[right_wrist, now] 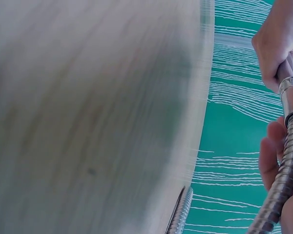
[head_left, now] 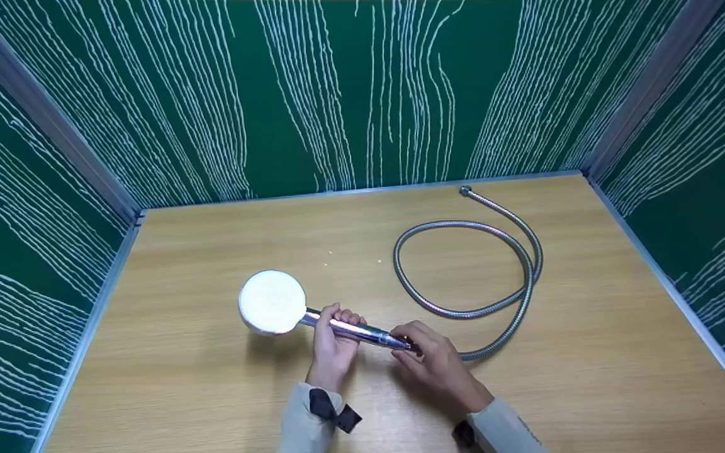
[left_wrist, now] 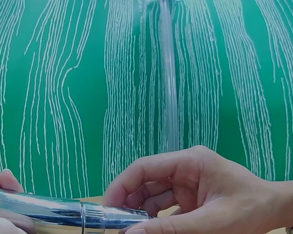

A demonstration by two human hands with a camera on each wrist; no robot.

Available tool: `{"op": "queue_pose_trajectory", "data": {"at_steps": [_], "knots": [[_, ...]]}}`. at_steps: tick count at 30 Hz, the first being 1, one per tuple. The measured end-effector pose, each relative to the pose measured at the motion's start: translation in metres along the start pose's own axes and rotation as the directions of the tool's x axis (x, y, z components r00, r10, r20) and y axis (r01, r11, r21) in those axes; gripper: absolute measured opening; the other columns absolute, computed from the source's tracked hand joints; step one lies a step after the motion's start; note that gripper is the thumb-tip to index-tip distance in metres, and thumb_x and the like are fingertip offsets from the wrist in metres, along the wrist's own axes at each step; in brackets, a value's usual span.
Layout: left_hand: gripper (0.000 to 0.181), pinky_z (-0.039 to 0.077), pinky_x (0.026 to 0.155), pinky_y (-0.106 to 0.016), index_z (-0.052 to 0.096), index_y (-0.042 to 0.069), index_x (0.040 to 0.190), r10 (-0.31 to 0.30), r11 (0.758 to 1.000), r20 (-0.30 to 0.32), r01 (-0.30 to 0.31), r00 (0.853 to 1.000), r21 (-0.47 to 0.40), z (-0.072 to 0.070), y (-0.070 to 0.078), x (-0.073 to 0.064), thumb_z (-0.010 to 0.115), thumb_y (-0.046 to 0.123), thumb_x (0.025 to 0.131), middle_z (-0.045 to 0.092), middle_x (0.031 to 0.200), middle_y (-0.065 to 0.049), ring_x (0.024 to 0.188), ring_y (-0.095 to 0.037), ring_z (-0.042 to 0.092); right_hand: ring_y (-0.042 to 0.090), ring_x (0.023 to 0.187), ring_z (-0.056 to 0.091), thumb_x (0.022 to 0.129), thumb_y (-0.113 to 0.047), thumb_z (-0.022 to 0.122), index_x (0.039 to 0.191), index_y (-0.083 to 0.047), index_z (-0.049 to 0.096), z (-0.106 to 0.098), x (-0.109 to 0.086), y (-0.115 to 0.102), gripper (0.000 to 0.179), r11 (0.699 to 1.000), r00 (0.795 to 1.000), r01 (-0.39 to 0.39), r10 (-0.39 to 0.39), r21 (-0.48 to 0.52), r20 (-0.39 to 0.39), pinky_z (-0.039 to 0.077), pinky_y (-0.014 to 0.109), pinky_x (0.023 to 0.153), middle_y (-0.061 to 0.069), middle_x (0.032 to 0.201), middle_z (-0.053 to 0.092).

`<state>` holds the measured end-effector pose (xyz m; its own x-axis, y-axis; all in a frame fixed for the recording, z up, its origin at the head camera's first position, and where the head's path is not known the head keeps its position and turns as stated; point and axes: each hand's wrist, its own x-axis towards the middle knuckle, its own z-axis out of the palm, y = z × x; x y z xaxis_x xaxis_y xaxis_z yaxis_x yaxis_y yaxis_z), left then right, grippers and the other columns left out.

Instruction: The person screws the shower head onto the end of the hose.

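Note:
A chrome shower head (head_left: 272, 302) with a round white face is held just above the table, its face turned up. My left hand (head_left: 335, 346) grips its handle (head_left: 362, 331) around the middle. At the handle's lower end, my right hand (head_left: 435, 362) pinches the joint where the metal shower hose (head_left: 494, 348) meets it. In the left wrist view a ringed collar (left_wrist: 94, 217) shows just before the right fingertips. The right wrist view shows the ribbed hose (right_wrist: 282, 187) running from the handle past the right hand.
The hose lies in a loop on the right side of the wooden table (head_left: 180, 251), its free end nut (head_left: 465, 190) near the back edge. Green panels (head_left: 362, 94) with white wavy lines enclose the back and sides. A few small pale specks lie mid-table.

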<state>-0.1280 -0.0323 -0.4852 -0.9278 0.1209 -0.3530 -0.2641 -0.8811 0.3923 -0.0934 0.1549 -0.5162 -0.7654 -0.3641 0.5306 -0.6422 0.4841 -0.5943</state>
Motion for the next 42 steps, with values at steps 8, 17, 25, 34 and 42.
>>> {"op": "queue_pose_trajectory", "data": {"at_steps": [8,17,25,34,42], "knots": [[0.035,0.038,0.068,-0.026,0.041,0.011,0.063,0.0,1.0,-0.014,0.0,1.0,-0.022,-0.0004,0.0002,-0.0001,0.035,0.012,0.098,0.042,0.06,0.003,0.06,-0.012,0.041,0.007,0.082,0.06,0.08,-0.007,0.074,0.107,-0.01,0.061,0.0021,-0.0005,0.0016,0.03,1.0,1.0,0.014,-0.015,-0.018,-0.011,0.053,0.022,0.07,-0.003,0.098,0.063],[0.035,0.036,0.066,-0.025,0.039,0.012,0.062,-0.008,1.0,-0.018,0.008,1.0,-0.029,-0.0009,-0.0002,0.0011,0.034,0.011,0.097,0.039,0.059,0.003,0.059,-0.012,0.039,0.008,0.081,0.059,0.072,0.001,0.078,0.103,-0.009,0.059,0.0032,-0.0008,0.0012,0.038,0.999,0.999,0.02,-0.021,-0.033,-0.035,0.05,0.018,0.063,-0.003,0.096,0.06],[0.035,0.037,0.066,-0.025,0.039,0.012,0.062,-0.011,0.999,-0.013,0.01,1.0,-0.031,-0.0021,-0.001,0.0013,0.034,0.011,0.096,0.04,0.058,0.003,0.059,-0.012,0.04,0.005,0.082,0.059,0.075,-0.003,0.076,0.103,-0.012,0.06,0.0023,-0.0011,-0.0017,0.033,0.999,0.999,-0.039,0.039,-0.012,-0.008,0.052,0.019,0.067,-0.005,0.097,0.061],[0.033,0.037,0.067,-0.026,0.039,0.012,0.064,-0.011,1.0,-0.022,0.01,1.0,-0.027,-0.0037,-0.0009,0.0018,0.036,0.012,0.097,0.04,0.059,0.003,0.06,-0.012,0.04,0.004,0.078,0.057,0.08,-0.009,0.073,0.104,-0.011,0.062,0.002,-0.0022,-0.0008,0.026,1.0,1.0,-0.027,0.027,-0.007,0.0,0.051,0.02,0.065,-0.005,0.094,0.062],[0.034,0.037,0.065,-0.025,0.039,0.012,0.062,-0.016,0.999,-0.009,0.016,1.0,-0.045,-0.008,-0.002,0.0023,0.035,0.011,0.096,0.04,0.059,0.003,0.059,-0.012,0.04,0.0,0.072,0.052,0.088,-0.014,0.067,0.106,-0.012,0.063,0.0034,-0.004,0.0014,0.018,0.999,0.999,-0.029,0.03,-0.029,0.026,0.047,0.018,0.06,-0.007,0.089,0.061]]}}
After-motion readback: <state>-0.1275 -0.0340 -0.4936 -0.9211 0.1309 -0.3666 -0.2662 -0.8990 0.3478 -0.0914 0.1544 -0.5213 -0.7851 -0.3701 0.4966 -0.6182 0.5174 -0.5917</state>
